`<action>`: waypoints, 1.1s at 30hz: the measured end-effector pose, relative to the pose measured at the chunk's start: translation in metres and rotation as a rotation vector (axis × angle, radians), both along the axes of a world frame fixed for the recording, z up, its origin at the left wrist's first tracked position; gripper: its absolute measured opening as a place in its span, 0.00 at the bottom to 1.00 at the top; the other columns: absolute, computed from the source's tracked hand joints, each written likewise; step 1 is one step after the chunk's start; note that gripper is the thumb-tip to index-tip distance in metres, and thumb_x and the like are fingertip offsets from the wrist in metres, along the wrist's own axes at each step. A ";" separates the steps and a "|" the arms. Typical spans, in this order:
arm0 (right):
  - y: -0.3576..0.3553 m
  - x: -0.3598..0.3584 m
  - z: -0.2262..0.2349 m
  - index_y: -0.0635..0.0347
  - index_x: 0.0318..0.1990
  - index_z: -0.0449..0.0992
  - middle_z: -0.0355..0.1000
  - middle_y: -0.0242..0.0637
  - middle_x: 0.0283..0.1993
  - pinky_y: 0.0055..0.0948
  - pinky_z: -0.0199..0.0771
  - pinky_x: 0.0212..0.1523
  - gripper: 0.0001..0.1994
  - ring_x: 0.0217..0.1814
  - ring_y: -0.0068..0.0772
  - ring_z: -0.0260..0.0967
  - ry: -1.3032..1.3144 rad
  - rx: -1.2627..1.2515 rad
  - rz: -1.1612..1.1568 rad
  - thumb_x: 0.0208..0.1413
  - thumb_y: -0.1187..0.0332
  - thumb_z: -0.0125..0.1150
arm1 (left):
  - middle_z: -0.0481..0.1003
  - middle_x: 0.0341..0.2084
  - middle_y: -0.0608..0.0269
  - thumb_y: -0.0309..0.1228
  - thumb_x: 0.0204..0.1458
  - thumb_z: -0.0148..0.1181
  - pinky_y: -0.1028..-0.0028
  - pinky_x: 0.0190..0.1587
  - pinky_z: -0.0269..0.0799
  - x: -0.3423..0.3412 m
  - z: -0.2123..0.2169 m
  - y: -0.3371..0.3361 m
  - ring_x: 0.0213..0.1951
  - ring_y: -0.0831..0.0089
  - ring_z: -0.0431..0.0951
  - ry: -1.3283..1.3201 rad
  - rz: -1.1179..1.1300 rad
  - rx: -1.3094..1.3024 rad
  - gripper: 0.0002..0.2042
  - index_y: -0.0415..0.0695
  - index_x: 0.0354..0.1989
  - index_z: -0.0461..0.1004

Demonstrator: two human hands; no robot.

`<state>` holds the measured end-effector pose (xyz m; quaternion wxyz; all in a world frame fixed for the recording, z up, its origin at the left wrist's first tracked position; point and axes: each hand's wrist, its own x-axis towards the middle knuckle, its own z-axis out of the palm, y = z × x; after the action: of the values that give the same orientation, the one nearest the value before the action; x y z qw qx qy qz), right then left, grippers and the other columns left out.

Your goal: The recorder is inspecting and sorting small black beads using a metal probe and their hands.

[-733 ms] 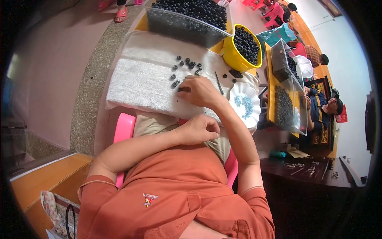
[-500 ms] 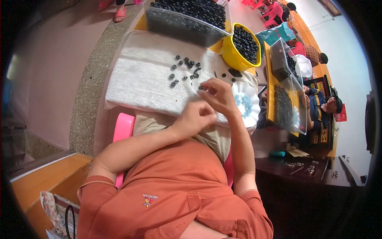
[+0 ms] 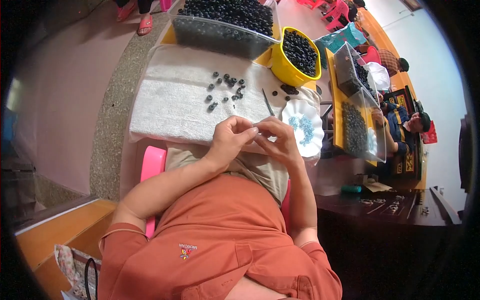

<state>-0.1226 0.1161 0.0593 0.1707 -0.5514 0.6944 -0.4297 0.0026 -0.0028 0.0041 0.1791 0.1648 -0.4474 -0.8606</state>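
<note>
My left hand [image 3: 231, 140] and my right hand [image 3: 279, 141] meet fingertip to fingertip above the near edge of a white towel [image 3: 170, 107]. Thumbs and forefingers are pinched together; what sits between them is too small and covered to make out. Beyond my hands, several small black ring-shaped parts [image 3: 209, 98] lie scattered on the towel. A slim dark pointed tool, like tweezers [image 3: 267, 101], rests just past my right hand. To the right of that hand is a white scalloped dish [image 3: 312, 145] with small pale blue pieces [image 3: 301, 129] in it.
A clear bin [image 3: 220, 37] and a yellow tub [image 3: 289, 70], both full of black parts, stand at the far side. Small dark bits [image 3: 289, 89] lie near the tub. Further right, a person [image 3: 400, 117] sits by more clear bins [image 3: 352, 127].
My left hand has moved up and my right hand down and toward it, so their fingertips now meet. The tool on the towel shows more fully.
</note>
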 end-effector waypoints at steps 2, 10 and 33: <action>-0.002 0.000 -0.002 0.66 0.41 0.78 0.75 0.38 0.36 0.24 0.75 0.35 0.12 0.36 0.27 0.75 -0.021 -0.004 0.023 0.48 0.80 0.67 | 0.76 0.33 0.64 0.25 0.56 0.61 0.81 0.36 0.75 0.000 0.000 -0.001 0.33 0.82 0.76 0.021 -0.005 0.020 0.07 0.39 0.41 0.71; -0.007 0.006 -0.015 0.65 0.41 0.78 0.75 0.39 0.38 0.25 0.76 0.39 0.15 0.38 0.31 0.76 0.126 -0.157 -0.094 0.43 0.83 0.68 | 0.76 0.31 0.64 0.23 0.56 0.60 0.80 0.35 0.76 -0.002 0.003 -0.005 0.33 0.81 0.77 -0.026 0.033 0.075 0.06 0.38 0.39 0.72; -0.007 0.015 -0.032 0.60 0.42 0.77 0.78 0.42 0.39 0.33 0.76 0.40 0.18 0.40 0.42 0.76 0.222 -0.274 -0.196 0.40 0.81 0.70 | 0.78 0.32 0.62 0.22 0.55 0.60 0.77 0.35 0.78 -0.003 -0.002 -0.006 0.33 0.77 0.79 -0.020 0.021 0.216 0.05 0.40 0.39 0.72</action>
<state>-0.1074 0.1094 0.0276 -0.0261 -0.5430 0.6944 -0.4714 -0.0003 -0.0086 0.0017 0.1648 0.1966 -0.3521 -0.9001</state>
